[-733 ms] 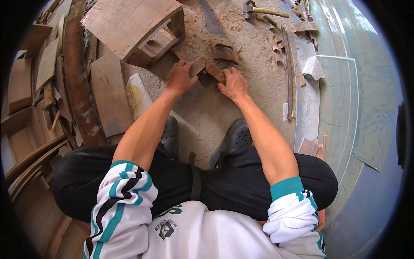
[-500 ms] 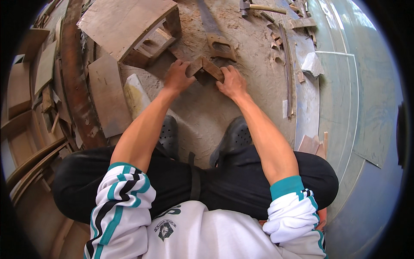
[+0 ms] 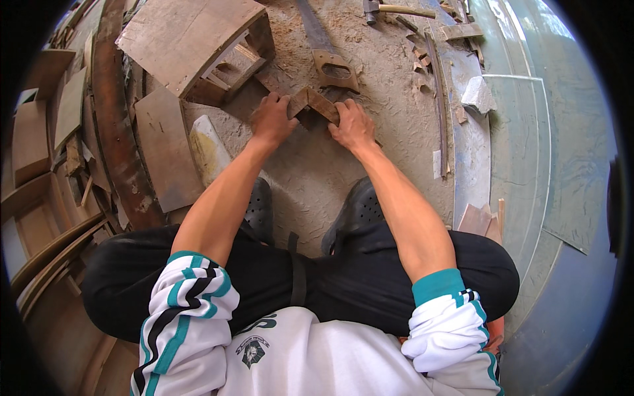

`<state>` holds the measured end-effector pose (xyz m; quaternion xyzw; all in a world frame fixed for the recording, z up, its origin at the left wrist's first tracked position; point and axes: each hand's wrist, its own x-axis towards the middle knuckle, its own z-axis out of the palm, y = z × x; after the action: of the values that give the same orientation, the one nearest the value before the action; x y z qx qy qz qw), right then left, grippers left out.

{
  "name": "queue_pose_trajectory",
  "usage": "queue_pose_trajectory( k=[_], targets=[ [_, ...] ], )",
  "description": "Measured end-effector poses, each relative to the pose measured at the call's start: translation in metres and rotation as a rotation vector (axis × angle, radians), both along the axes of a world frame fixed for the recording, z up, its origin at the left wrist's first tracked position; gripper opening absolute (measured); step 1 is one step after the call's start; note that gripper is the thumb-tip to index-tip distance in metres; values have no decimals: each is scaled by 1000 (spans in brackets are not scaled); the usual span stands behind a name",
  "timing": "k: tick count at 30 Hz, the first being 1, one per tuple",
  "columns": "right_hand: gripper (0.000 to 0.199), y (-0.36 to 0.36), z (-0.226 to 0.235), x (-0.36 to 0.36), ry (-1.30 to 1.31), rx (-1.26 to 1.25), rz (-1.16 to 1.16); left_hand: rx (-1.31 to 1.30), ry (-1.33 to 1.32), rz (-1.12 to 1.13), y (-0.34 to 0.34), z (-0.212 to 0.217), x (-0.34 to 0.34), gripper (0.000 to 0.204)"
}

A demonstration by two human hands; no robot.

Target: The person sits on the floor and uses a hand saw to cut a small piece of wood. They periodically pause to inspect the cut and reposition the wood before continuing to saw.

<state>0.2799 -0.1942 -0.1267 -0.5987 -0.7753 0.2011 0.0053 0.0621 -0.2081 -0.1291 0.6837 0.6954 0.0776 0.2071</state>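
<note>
Your left hand (image 3: 272,120) is clamped on the outer end of the left wooden piece (image 3: 299,101), and your right hand (image 3: 352,124) grips the outer end of the right wooden piece (image 3: 323,106). Both pieces sit in the upper middle of the frame, between your hands. The left one's long axis slants from the lower left up to the right; the right one's runs from the peak down to the right. Their inner ends meet, so together they form an upside-down V whose tip points at the top edge of the frame. You cannot tell from this view whether they are fixed together.

Just above your right hand lies a saw (image 3: 316,30), its handle toward you and its blade running to the top edge. A hammer (image 3: 406,10) lies at the top, right of the saw, its handle pointing right. In the upper left stands a wooden box frame (image 3: 188,39), with a loose board (image 3: 165,148) below it and a pale block (image 3: 209,148) beside that board. A whitish chunk (image 3: 478,96) rests in the upper right. Your dark shoes (image 3: 259,210) are below your hands, on the dusty floor (image 3: 297,191).
</note>
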Motion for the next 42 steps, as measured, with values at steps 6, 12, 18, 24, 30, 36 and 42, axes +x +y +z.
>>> queue_pose_trajectory(
  k=[6,12,18,24,30,36,42],
  targets=[
    [51,1,-6,1,3,10,-1,-23,9,18,3,6,6,59],
    [55,-3,-10,2,39,33,-14,3,-52,34,3,1,2,60],
    [56,-7,-15,-1,55,27,-51,-20,-34,5,4,5,2,61],
    [55,-8,-11,-6,6,50,-56,-73,-20,29,6,16,6,60],
    [54,-11,-10,-10,-32,41,-85,-60,-46,4,8,11,6,61],
    [55,-11,-8,-14,-30,33,-117,-40,-38,16,6,9,8,58],
    [55,-9,-7,-10,10,2,-75,-42,-38,44,9,9,6,59]
  ],
)
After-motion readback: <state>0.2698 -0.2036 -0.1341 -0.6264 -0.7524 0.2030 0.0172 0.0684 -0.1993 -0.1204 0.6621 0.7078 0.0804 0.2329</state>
